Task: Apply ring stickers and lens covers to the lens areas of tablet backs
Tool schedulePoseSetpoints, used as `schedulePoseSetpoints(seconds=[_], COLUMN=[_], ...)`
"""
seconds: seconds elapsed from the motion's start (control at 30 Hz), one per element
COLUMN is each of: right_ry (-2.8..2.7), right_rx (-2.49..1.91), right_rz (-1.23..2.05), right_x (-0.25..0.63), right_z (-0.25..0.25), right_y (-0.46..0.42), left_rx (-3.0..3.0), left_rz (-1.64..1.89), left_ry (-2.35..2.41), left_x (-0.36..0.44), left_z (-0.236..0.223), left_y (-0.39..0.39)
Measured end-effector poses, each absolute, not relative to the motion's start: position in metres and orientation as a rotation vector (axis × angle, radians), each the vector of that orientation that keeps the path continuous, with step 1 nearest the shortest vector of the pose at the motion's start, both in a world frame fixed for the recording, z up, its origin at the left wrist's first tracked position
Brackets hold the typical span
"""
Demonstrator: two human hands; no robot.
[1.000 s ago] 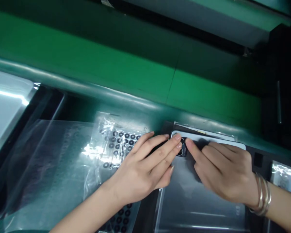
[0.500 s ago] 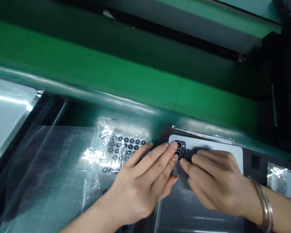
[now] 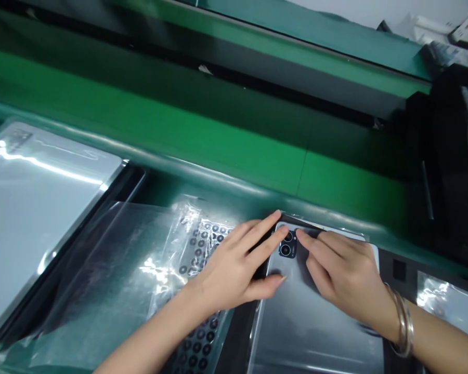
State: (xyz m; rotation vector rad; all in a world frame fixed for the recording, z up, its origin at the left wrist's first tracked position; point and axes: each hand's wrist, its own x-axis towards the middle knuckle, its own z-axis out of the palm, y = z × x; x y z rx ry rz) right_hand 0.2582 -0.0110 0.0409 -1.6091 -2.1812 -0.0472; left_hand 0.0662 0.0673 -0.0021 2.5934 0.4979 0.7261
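A silver-grey tablet (image 3: 312, 332) lies back side up beneath both hands, its surface shiny like film or a plastic sleeve. In its upper left corner sits a dark camera module (image 3: 286, 250) with two round lenses. My left hand (image 3: 242, 265) is open, fingers spread over the tablet's left edge, one fingertip on the upper lens area. My right hand (image 3: 343, 265) lies over the tablet with fingers curled in and the index fingertip touching beside the module's upper right edge. Anything inside its curled fingers is hidden.
Left of the tablet lies a clear sheet of black ring-shaped pieces (image 3: 197, 348), partly under my left arm. A clear plastic bag (image 3: 113, 280) and another large silver panel (image 3: 50, 208) lie further left. A plastic-wrapped item (image 3: 448, 296) is at the right. A rounded green table edge (image 3: 218, 179) runs behind.
My left fingers have spread apart and uncovered the lower lens. My right index fingertip has moved up along the module's right side. The camera view has shifted, showing more of the left panel.
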Motion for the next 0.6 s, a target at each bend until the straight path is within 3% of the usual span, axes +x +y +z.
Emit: schedulePoseSetpoints(seconds=[0.33, 0.5, 0.6], right_ry=[-2.182, -2.280, -2.348], right_rx=[-1.483, -1.475, -1.434], right_rz=[0.198, 0.128, 0.072], right_x=[0.263, 0.260, 0.258], right_z=[0.047, 0.047, 0.047], right_y=[-0.016, -0.022, -0.025], left_rx=[2.396, 2.417, 2.479], left_rz=[0.856, 1.000, 0.896], left_ry=[0.509, 0.517, 0.527], left_x=[0.065, 0.060, 0.056], left_z=[-0.011, -0.010, -0.003], left_y=[0.061, 0.056, 0.054])
